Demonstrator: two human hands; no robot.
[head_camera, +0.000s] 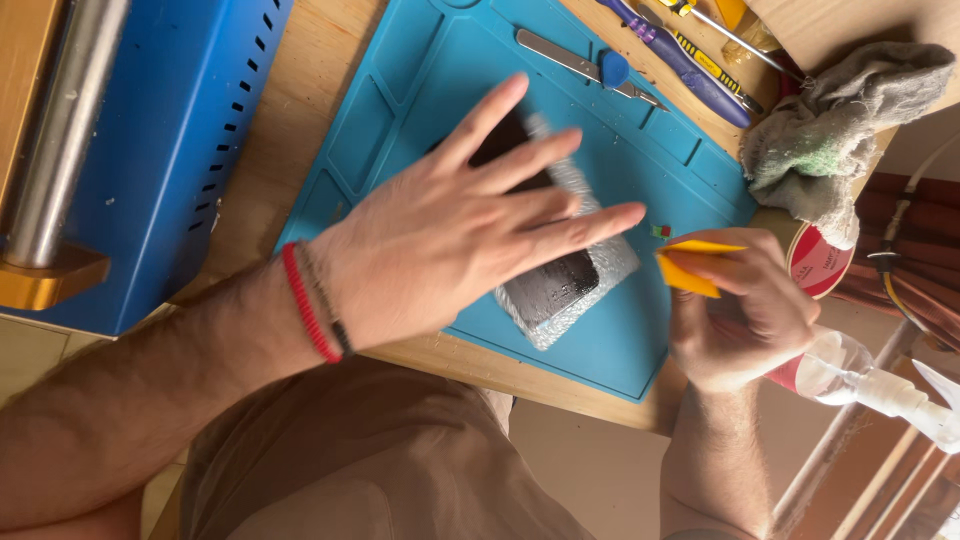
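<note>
On the blue mat (640, 340), left hand (450, 230) lies flat, fingers spread, pinning the phone (560, 290) steady; right hand (745, 310) pinches a yellow pick (690, 265) beside it.

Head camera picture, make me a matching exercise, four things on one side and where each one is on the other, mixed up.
Things:
1. phone
2. yellow card
3. rag
4. blue machine

Places:
A. pinched in the right hand
B. at the left edge, beside the mat
C. on the mat, under the left hand
D. bunched at the table's top right corner

Pairs: 1-C, 2-A, 3-D, 4-B
</note>
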